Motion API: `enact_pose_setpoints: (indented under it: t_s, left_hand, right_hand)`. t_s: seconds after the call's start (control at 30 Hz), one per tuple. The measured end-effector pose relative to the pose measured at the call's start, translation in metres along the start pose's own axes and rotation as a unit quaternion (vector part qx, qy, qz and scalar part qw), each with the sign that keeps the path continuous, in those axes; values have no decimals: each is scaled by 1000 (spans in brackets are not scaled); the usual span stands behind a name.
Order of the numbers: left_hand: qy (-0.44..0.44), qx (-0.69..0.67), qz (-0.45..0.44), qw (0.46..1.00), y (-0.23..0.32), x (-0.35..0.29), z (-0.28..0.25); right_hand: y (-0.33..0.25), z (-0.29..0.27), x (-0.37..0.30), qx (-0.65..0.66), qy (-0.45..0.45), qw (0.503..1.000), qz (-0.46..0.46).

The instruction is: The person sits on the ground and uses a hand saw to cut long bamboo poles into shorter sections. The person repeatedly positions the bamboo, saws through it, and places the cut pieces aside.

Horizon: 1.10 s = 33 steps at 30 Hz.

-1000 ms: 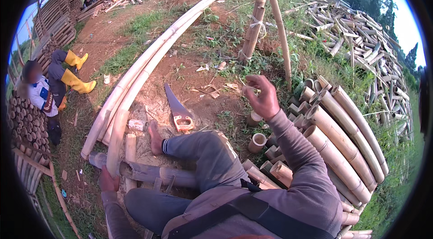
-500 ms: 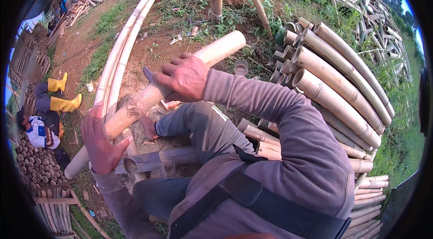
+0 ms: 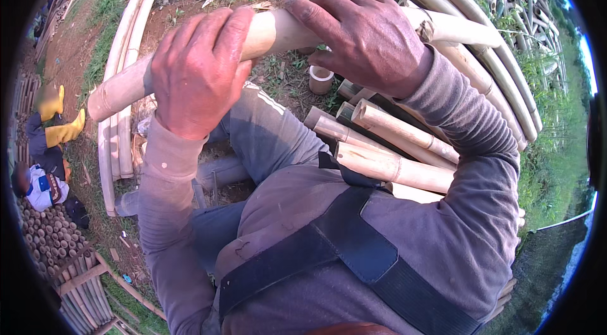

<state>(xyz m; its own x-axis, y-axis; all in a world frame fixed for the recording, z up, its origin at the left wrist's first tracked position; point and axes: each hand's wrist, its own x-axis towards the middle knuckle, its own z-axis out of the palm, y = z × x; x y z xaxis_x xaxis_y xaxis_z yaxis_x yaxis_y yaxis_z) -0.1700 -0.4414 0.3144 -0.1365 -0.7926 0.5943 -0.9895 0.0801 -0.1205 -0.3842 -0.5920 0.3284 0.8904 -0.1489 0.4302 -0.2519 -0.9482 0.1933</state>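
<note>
A thick, pale bamboo pole is held up across in front of me, its left end lower than its middle. My left hand is wrapped over the left part, fingers closed over the top. My right hand grips further right, its fingers over the pole and its thumb on the near side. The pole runs on past the right wrist, over stacked bamboo. Below the right hand, a short, hollow bamboo piece stands on the ground.
Cut bamboo lengths lie stacked close to my right side, with longer bamboo poles behind. Long, bent-looking poles run along the left. A person in yellow boots is at far left, beside a pile of bamboo ends.
The bamboo pole has moved up and right and lies more level. Both hands have gone with it, still gripping. A blade seen by the right hand earlier no longer shows.
</note>
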Motion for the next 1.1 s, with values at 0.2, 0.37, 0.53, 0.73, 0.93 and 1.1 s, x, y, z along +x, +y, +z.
enact_pose_setpoints:
  t_s: [0.2,0.37,0.53,0.73,0.93,1.1]
  left_hand:
    - [75,-69,86,991,-9,-45,14]
    - [2,-63,-88,994,-102,-151,28]
    - [-212,-97,-265,936,-149,-263,32]
    - [-230,-118,-324,910,-159,-283,38]
    - [-307,-100,-401,858,-155,-305,22]
    - [-357,-103,-423,826,-159,-323,13]
  right_hand:
    - [12,12,-66,203,-178,956,113]
    - [51,9,-160,254,-438,809,298]
    - [110,29,-286,156,-546,724,392]
    - [148,70,-464,-173,-636,622,422]
    - [130,104,-459,-181,-564,679,434]
    - [129,146,-370,-95,-574,713,392]
